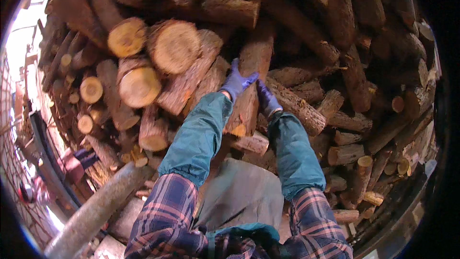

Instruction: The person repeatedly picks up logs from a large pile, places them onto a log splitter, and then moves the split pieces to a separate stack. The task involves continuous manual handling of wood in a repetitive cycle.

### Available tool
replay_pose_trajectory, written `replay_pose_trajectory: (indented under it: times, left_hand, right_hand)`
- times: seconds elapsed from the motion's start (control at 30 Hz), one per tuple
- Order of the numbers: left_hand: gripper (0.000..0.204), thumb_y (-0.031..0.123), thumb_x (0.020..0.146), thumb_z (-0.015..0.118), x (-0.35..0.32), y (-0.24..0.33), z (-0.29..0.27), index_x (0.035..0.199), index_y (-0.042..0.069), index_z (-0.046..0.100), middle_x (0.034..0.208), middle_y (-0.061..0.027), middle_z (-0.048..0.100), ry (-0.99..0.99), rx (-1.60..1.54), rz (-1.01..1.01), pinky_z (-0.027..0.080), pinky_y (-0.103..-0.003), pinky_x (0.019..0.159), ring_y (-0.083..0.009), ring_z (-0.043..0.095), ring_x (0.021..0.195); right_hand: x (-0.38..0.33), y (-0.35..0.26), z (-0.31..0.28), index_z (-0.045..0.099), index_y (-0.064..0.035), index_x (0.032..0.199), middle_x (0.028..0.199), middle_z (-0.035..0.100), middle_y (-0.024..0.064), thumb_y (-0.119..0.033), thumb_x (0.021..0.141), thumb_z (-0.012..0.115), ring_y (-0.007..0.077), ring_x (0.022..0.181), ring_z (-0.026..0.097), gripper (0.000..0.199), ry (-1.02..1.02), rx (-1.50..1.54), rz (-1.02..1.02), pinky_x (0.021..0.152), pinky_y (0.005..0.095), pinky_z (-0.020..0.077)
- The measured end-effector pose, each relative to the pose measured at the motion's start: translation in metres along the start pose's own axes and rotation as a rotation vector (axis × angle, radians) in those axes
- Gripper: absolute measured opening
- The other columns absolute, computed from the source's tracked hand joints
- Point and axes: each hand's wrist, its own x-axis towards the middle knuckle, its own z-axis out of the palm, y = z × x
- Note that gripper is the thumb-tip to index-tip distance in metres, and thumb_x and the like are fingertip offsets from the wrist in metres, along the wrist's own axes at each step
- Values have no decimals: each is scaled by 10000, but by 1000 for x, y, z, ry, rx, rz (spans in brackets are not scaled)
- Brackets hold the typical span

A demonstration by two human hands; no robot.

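Note:
A long split log (256, 57) lies in the middle of a woodpile, its lower end pointing toward me. My left hand (235, 82), in a purple glove, grips its left side with the thumb laid across the top. Opposite, my gloved right hand (267, 99) presses against the log's right side, its fingertips partly hidden in shadow. Just right of that hand rests a rough-barked log (299, 108). Beside my left forearm lies another split piece (194, 69), below a thick round log with a pale cut end (176, 48).
Logs of many sizes are heaped all around, including a yellow-ended one (140, 86) at left. A long grey pole (98, 206) slants up from the lower left. Wire mesh (14, 177) stands at the left edge. A dark curved rim (407, 211) runs along the lower right.

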Motion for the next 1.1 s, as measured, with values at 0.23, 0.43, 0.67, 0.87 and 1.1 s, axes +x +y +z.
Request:
replay_pose_trajectory:
  times: [0.23, 0.43, 0.67, 0.87, 1.1]
  left_hand:
    - [762, 402, 824, 846, 15, -14, -9, 1375, -17, 527, 1277, -147, 638, -193, -462, -290, 515, -371, 983, -250, 630, 1128]
    - [820, 547, 847, 772, -99, 28, -12, 1317, -87, 549, 1228, -179, 667, -316, -432, -475, 549, -373, 944, -251, 678, 1060]
    - [719, 491, 932, 696, -281, 108, -11, 1376, -42, 508, 1266, -140, 647, -336, -613, -653, 519, -377, 1006, -230, 652, 1111]
    - [654, 416, 940, 711, -377, 121, 52, 1398, 31, 446, 1320, -131, 573, -258, -544, -562, 522, -383, 999, -247, 606, 1173]
    - [708, 419, 982, 658, -477, 165, 134, 1488, 28, 354, 1335, -139, 550, -273, -175, -226, 500, -379, 988, -230, 568, 1152]
  right_hand:
    - [-40, 12, 16, 314, -19, 1537, 1447, 501, 180, -563, 831, 774, 300, 1253, 535, 1004, -27, 128, -92, 1060, 451, 446]
    - [-170, 5, -3, 238, 61, 1540, 1450, 500, 213, -626, 775, 793, 296, 1280, 536, 1168, -58, 6, 1, 1084, 402, 433]
    - [-293, -3, -37, 518, -16, 1431, 1374, 607, 125, -553, 850, 763, 256, 1225, 594, 829, -443, 220, 294, 1086, 401, 452]
    - [-322, 45, -87, 592, -50, 1377, 1317, 655, 137, -606, 853, 730, 255, 1179, 618, 777, -387, 504, 570, 1089, 396, 443]
    - [-478, 15, -158, 555, -44, 1415, 1348, 636, 135, -561, 898, 698, 243, 1187, 623, 745, -360, 600, 139, 1086, 412, 459]
